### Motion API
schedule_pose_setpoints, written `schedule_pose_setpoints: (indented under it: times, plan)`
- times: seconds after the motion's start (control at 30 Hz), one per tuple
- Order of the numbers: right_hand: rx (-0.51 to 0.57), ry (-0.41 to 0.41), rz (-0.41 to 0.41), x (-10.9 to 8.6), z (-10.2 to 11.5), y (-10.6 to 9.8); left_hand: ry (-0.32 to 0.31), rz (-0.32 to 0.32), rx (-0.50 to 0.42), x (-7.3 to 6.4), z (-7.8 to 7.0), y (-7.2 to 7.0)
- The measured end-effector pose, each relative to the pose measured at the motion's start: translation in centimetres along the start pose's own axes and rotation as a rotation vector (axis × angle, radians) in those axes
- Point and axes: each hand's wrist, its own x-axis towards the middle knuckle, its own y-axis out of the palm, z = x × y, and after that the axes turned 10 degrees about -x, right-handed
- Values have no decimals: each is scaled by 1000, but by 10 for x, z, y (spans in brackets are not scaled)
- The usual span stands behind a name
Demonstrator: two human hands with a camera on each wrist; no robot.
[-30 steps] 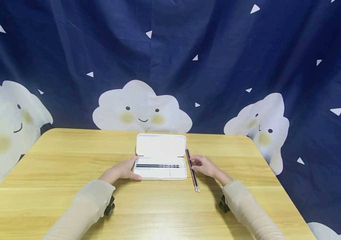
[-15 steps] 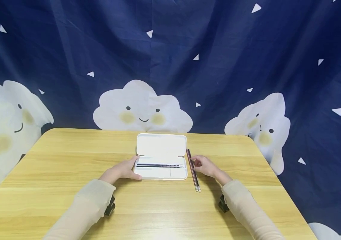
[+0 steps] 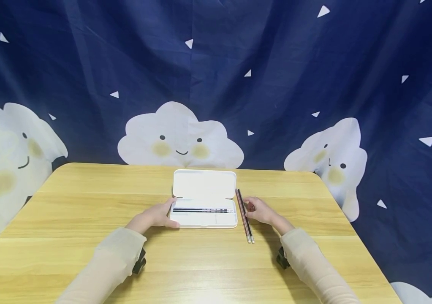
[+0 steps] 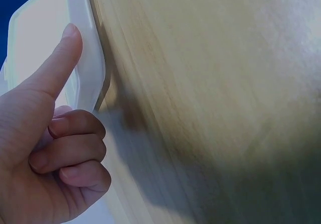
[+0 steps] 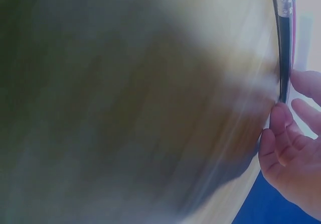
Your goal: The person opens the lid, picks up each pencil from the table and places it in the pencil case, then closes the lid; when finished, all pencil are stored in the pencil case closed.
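Note:
A white pencil case [image 3: 193,220] lies with its lid up on the table, two dark pencils [image 3: 200,210] inside it. My left hand [image 3: 158,214] grips the case's left end, its thumb on the near rim; in the left wrist view the lower fingers are curled beside it. Right of the case, a reddish pencil [image 3: 244,226] and a black pencil [image 3: 249,228] lie side by side, eraser ends toward me. With thumb and fingertips, my right hand [image 3: 260,211] pinches the black pencil, its shaft passing in among the fingers in the right wrist view.
The wooden table [image 3: 185,270] stretches around the case and both arms. Beyond its far edge hangs a dark blue curtain [image 3: 216,63] with clouds and small white triangles. The raised lid [image 3: 204,183] stands at the back of the case.
The right hand's fingertips have shifted very slightly to the right along the pencils. The left hand and the case stay where they were.

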Motion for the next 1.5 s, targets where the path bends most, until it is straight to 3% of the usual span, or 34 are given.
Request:
schedule_pose_setpoints:
  times: [0.8,1.13,1.5]
  plan:
    - [-40,256,21,-1,6,0,2,-1,5,4,5,2]
    - [-99,230,-7,-3,9,1,12,-3,17,5,7,2]
    - [-79,189,-173,0,2,-5,-8,4,24,3,3,1]
